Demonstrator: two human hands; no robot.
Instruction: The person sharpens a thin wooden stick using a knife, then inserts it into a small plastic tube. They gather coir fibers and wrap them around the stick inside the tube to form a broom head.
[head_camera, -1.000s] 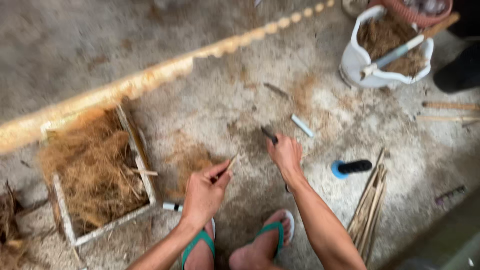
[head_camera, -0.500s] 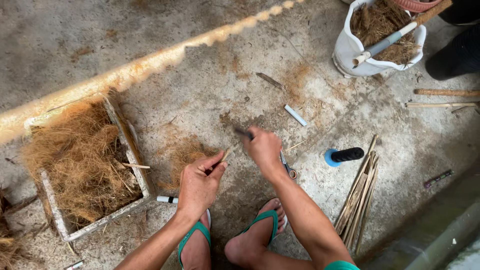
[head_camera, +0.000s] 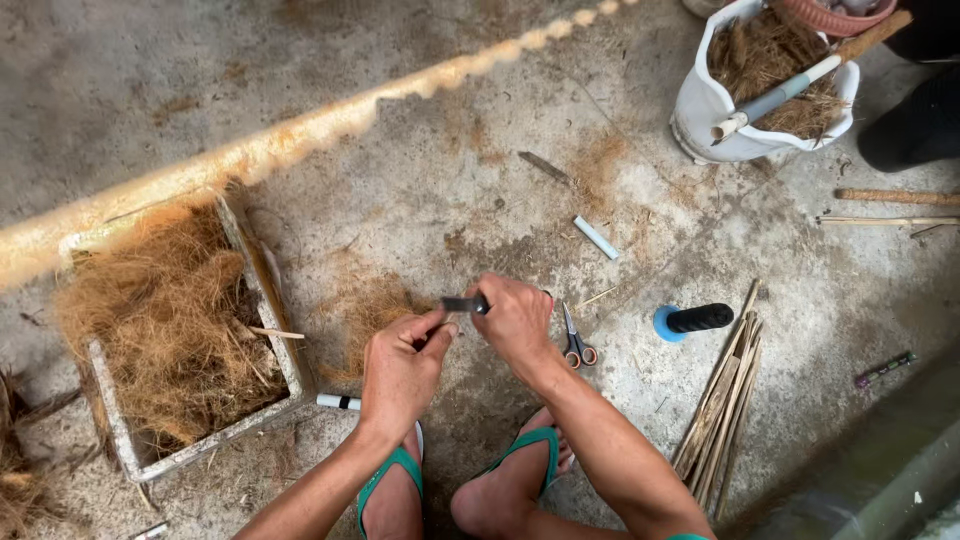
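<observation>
My left hand (head_camera: 403, 367) pinches a thin bamboo sliver between thumb and fingers, low over the concrete floor. My right hand (head_camera: 516, 320) grips a small knife (head_camera: 462, 303) whose grey blade points left and meets the sliver near my left thumb. Both hands sit close together just above my feet in green flip-flops (head_camera: 530, 445). The sliver is mostly hidden by my fingers.
A wooden box (head_camera: 268, 310) of coconut fibre lies at left. Scissors (head_camera: 574, 342) lie just right of my right hand, then a blue-and-black spool (head_camera: 692, 320) and a bundle of bamboo sticks (head_camera: 722, 400). A white bag (head_camera: 700, 110) of fibre stands far right.
My right hand has pulled the knife back toward me and to the left, meeting my left hand. The view has shifted slightly.
</observation>
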